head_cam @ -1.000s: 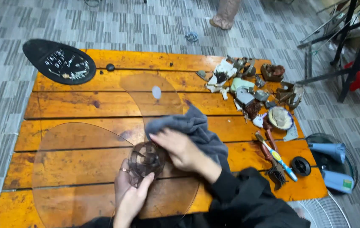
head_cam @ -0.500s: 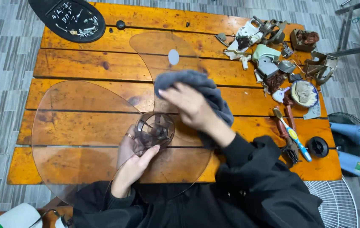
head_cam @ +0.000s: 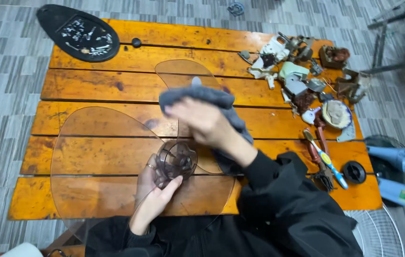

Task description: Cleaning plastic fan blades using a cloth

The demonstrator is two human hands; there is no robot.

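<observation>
**Transparent fan blade held at the hub, cloth on 1 blade**

The risk I see here is at the far blade: it is thin clear plastic, and the right hand (head_cam: 202, 124) presses on it away from the hub (head_cam: 176, 159), so too much force could bend or crack the blade near its root. The fan blade (head_cam: 102, 157) also hangs partly over the near edge of the wooden table (head_cam: 117, 83), toward the person; if the hold at the hub loosens, the piece could tip off.

The left hand (head_cam: 152, 190) is closed around the dark hub, thumb on the near side and fingers behind it through the plastic. The right hand lies just beyond the hub, fingers mostly flat and spread, pressing a grey cloth (head_cam: 202, 97) on the far blade; it is not a fist, more a flat press.

To the right of the hub lie a toothbrush (head_cam: 328, 162), a round black cap (head_cam: 354, 172) and a pile of fan motor parts (head_cam: 297, 76). Far left of the hub sits a black oval tray (head_cam: 78, 32) with screws.
</observation>
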